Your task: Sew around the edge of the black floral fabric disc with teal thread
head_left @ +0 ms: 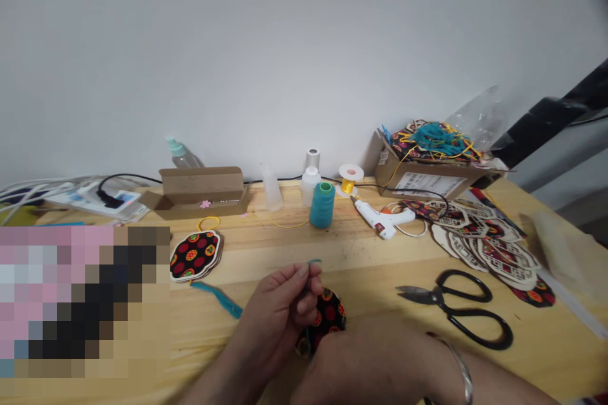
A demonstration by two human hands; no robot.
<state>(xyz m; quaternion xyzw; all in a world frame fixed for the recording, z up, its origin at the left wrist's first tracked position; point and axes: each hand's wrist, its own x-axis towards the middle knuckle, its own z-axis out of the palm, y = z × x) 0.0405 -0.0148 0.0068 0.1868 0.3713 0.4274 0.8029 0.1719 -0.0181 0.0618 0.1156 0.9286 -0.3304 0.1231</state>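
Observation:
My left hand (285,310) sits low at the table's front, thumb and fingers pinched on a thin teal thread (313,262) that loops up above the fingertips. Under and beside it lies a black fabric piece with red and orange circles (330,316). My right hand (351,367) comes in from the bottom right with its back to the camera and its fingers hidden against that fabric piece; a metal bangle (460,367) is on its wrist. A teal strip (218,299) lies on the wood left of my left hand.
A teal thread spool (322,204), white bottles (310,185), a gold wire spool (350,178) and a white glue gun (382,218) stand behind. Black scissors (456,310) lie right. Patterned pieces (494,247) spread far right below a cardboard box (427,180). A stack of patterned pieces (196,255) lies left.

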